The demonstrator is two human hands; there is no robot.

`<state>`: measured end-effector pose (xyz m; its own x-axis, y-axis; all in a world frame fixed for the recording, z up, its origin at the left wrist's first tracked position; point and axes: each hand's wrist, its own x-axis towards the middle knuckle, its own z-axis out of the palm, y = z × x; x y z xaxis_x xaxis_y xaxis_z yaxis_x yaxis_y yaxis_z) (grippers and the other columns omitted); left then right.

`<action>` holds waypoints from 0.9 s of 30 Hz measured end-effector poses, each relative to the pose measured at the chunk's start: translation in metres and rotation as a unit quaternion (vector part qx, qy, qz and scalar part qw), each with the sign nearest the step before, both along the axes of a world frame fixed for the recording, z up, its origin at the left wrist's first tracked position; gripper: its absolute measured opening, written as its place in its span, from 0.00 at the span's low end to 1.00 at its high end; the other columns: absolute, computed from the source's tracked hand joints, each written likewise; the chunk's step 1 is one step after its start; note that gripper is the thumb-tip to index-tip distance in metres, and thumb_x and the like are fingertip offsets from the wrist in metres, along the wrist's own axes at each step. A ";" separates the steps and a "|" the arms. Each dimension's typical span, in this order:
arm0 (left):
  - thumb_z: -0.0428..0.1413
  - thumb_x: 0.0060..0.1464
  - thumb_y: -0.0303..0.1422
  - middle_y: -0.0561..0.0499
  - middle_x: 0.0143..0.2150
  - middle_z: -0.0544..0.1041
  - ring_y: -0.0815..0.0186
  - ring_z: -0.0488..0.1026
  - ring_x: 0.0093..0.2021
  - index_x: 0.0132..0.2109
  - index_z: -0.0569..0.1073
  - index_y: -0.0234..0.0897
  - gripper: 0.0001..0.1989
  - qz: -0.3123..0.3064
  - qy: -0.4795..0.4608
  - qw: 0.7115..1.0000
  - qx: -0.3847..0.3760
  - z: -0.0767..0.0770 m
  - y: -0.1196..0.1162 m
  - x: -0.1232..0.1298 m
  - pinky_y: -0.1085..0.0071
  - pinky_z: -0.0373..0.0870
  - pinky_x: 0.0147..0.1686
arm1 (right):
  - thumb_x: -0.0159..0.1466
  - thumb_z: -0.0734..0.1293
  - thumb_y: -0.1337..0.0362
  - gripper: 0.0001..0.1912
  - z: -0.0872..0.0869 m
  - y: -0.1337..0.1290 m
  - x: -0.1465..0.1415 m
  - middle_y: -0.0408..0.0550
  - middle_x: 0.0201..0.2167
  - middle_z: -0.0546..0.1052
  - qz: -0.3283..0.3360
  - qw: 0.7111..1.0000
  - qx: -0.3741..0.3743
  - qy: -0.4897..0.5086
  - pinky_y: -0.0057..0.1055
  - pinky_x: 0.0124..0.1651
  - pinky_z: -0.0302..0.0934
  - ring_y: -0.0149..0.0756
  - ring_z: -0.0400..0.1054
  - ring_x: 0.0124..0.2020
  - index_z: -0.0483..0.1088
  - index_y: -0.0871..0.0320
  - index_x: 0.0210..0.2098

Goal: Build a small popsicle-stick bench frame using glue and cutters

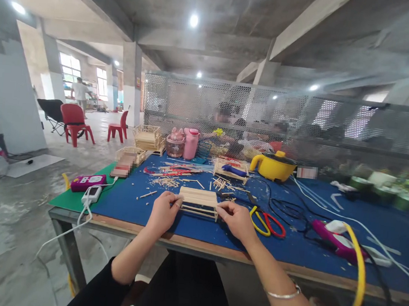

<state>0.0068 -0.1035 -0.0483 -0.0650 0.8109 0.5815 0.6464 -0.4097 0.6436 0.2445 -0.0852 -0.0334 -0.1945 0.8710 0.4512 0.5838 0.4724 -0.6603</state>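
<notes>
Miniature wooden-stick rack [199, 197], and the left hand [164, 211] pinched one end, the right hand [237, 219] the other (probably for steadiness); it sat squarely between them, loose sticks [222, 184] just beyond.

Ceiling lamps [194, 20] glare and windows [70, 67] wash out; the tabletop [122, 204] is softly lit, shadowed beneath its front edge, blurred toward its far edge at right; wide-angle stretching bends the sides.
</notes>
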 end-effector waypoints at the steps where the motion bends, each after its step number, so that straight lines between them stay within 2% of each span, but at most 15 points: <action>1: 0.51 0.56 0.31 0.49 0.35 0.76 0.68 0.73 0.37 0.39 0.78 0.37 0.11 -0.004 -0.005 1.000 -0.004 -0.001 -0.003 0.000 0.72 0.69 0.40 | 0.58 0.64 0.58 0.12 -0.001 -0.004 0.001 0.46 0.24 0.78 0.006 1.000 -0.021 0.016 0.29 0.30 0.65 0.36 0.72 0.26 0.75 0.59 0.30; 3: 0.51 0.56 0.33 0.48 0.36 0.76 0.67 0.73 0.38 0.40 0.78 0.36 0.12 -0.006 -0.017 1.000 -0.010 -0.002 -0.007 0.000 0.71 0.69 0.42 | 0.58 0.64 0.58 0.11 -0.002 -0.011 0.001 0.46 0.24 0.78 0.013 0.997 -0.056 0.047 0.29 0.29 0.66 0.36 0.72 0.26 0.74 0.59 0.30; 6: 0.51 0.55 0.34 0.48 0.38 0.78 0.65 0.74 0.39 0.46 0.75 0.34 0.14 0.015 -0.037 0.999 -0.032 -0.006 -0.009 0.000 0.69 0.69 0.44 | 0.58 0.64 0.59 0.11 -0.003 -0.014 0.001 0.45 0.23 0.77 0.010 0.995 -0.075 0.069 0.28 0.27 0.66 0.35 0.71 0.25 0.73 0.59 0.31; 8: 0.52 0.55 0.35 0.47 0.38 0.79 0.64 0.75 0.38 0.49 0.73 0.33 0.17 0.041 -0.045 0.997 -0.054 -0.008 -0.012 0.001 0.67 0.70 0.44 | 0.58 0.64 0.59 0.10 -0.003 -0.013 0.000 0.45 0.23 0.77 0.012 0.997 -0.056 0.059 0.28 0.28 0.66 0.35 0.71 0.25 0.74 0.58 0.31; 14: 0.51 0.55 0.34 0.47 0.44 0.79 0.63 0.76 0.45 0.45 0.76 0.37 0.14 0.069 -0.017 0.996 -0.047 -0.009 -0.023 0.006 0.68 0.70 0.48 | 0.59 0.63 0.61 0.10 0.001 -0.017 -0.003 0.45 0.23 0.78 -0.006 1.000 0.023 -0.002 0.29 0.31 0.63 0.35 0.71 0.25 0.74 0.57 0.29; 22: 0.51 0.57 0.34 0.45 0.46 0.79 0.60 0.75 0.48 0.44 0.77 0.35 0.14 0.070 0.006 0.996 -0.049 -0.005 -0.020 0.007 0.67 0.68 0.49 | 0.59 0.63 0.62 0.10 0.004 -0.017 -0.005 0.44 0.23 0.78 -0.019 0.999 0.029 -0.024 0.29 0.32 0.63 0.36 0.72 0.26 0.74 0.57 0.27; 27: 0.49 0.57 0.38 0.45 0.43 0.80 0.59 0.76 0.45 0.42 0.78 0.38 0.15 0.101 0.033 0.991 -0.085 0.003 -0.019 0.012 0.67 0.69 0.44 | 0.61 0.61 0.65 0.11 -0.003 -0.016 -0.006 0.47 0.33 0.81 -0.047 0.990 0.109 -0.076 0.31 0.40 0.64 0.40 0.74 0.34 0.77 0.55 0.33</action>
